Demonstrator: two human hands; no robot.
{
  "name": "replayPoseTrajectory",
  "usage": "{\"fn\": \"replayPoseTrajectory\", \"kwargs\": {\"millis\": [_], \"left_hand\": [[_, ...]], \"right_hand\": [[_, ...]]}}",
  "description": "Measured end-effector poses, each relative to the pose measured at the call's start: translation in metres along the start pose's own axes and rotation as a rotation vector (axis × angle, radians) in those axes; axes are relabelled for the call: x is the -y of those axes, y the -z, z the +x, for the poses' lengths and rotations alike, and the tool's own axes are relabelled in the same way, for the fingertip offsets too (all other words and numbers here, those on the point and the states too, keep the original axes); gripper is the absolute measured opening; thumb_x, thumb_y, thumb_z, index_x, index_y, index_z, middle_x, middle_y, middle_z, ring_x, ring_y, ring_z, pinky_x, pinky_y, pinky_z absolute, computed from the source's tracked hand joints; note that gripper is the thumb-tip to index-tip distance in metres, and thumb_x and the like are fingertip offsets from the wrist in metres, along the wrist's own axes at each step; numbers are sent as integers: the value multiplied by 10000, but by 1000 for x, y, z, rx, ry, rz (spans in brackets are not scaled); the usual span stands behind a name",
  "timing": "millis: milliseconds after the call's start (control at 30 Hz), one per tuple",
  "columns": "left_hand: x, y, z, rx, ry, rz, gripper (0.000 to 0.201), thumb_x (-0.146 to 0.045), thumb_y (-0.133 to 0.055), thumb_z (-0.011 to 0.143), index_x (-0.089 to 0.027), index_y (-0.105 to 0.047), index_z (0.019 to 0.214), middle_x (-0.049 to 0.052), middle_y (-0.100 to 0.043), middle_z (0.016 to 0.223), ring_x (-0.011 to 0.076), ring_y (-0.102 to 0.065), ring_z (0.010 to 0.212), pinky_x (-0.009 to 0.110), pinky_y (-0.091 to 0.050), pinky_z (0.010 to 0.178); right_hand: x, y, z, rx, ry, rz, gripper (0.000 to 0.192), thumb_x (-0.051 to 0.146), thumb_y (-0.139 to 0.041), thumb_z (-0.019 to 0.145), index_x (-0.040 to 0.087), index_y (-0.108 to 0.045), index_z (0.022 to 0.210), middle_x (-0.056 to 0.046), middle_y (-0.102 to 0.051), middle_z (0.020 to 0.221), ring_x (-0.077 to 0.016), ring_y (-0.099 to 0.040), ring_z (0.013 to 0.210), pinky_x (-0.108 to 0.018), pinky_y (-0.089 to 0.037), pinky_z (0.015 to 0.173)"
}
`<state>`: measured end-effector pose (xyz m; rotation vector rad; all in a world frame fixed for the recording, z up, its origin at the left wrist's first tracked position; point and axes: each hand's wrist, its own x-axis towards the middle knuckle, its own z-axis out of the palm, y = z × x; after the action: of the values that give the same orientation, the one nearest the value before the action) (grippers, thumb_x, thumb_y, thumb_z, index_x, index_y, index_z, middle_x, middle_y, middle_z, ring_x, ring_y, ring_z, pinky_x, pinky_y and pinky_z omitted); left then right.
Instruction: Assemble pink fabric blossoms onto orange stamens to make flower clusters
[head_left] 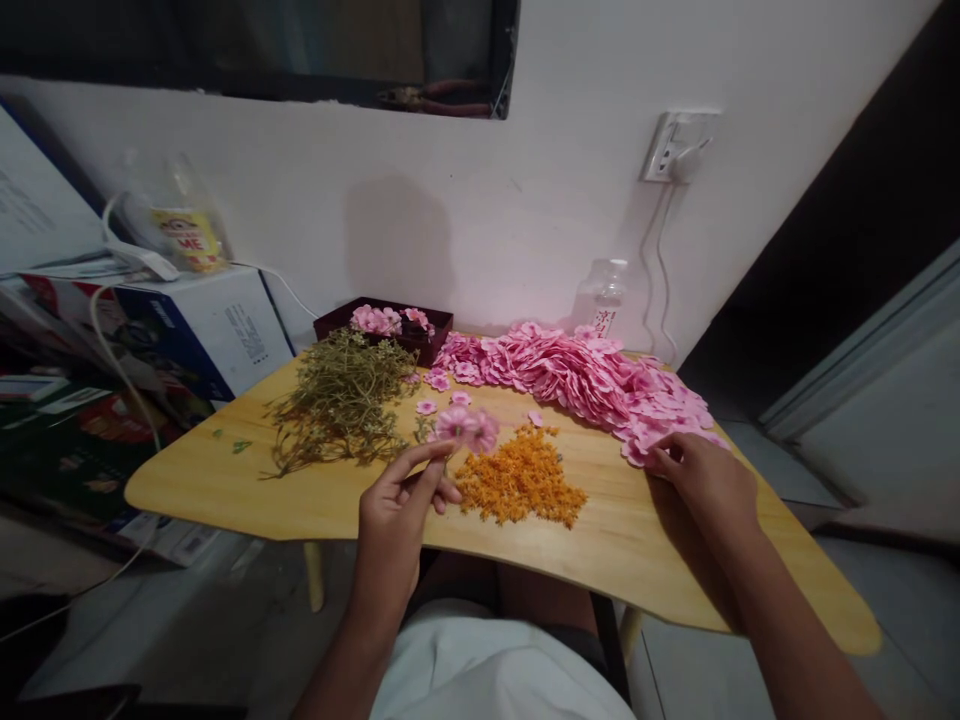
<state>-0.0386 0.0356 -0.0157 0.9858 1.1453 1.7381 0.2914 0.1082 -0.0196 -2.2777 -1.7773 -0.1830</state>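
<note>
Pinching a pink flower (468, 427) by its stem between thumb and fingers, the left hand (397, 505) holds it over the wooden table (300, 495), at nine o'clock from the orange bits (520, 480). At three o'clock, the right hand (701, 478) rests open, fingertips touching the pink petal heap (585, 375). Green stems (341, 400) lie at ten o'clock.

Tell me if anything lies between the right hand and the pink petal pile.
Nothing visible does. The right hand already rests at the near edge of the petal pile, fingertips among the petals. The orange heap lies off to its left, and the left hand holds a pink flower beyond that.
</note>
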Motion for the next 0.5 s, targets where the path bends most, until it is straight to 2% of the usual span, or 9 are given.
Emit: {"fn": "replayPoseTrajectory", "kwargs": {"millis": [200,267,333,400,500], "left_hand": [[-3,4,5,-97,18,-62,239,-254,-712,708,-188,-688,935,6,-692,866,73,-614,632,156,-486,593],[-3,4,5,-106,18,-92,273,-268,-704,719,-195,-670,980,16,-675,992,81,-634,702,167,-506,648],[-2,2,3,-102,12,-131,325,-278,-695,733,-206,-636,1044,24,-650,1072,104,-650,805,193,-517,737],[-2,-2,0,-67,13,-169,394,-293,-686,744,-212,-587,1116,36,-642,1091,135,-647,910,239,-505,837],[-5,-8,-5,9,61,-206,486,-319,-691,738,-199,-529,1180,61,-645,1081,168,-628,998,280,-472,910]], "right_hand": [[-7,-1,-3,15,125,29,278,402,-484,848,242,-702,910,-76,-713,921,-239,-621,794,-289,-319,558],[1,6,-10,-75,132,75,261,383,-501,850,241,-693,956,-74,-720,900,-236,-632,750,-289,-339,551],[22,17,-22,-219,194,192,245,365,-529,853,247,-673,1012,-57,-723,840,-209,-632,661,-286,-368,538],[53,28,-38,-331,423,373,198,288,-513,883,236,-672,989,-51,-725,845,-173,-637,638,-281,-428,592],[107,37,-62,-363,995,596,230,154,-533,872,242,-649,1049,-48,-724,953,-169,-661,826,-266,-480,704]]}}
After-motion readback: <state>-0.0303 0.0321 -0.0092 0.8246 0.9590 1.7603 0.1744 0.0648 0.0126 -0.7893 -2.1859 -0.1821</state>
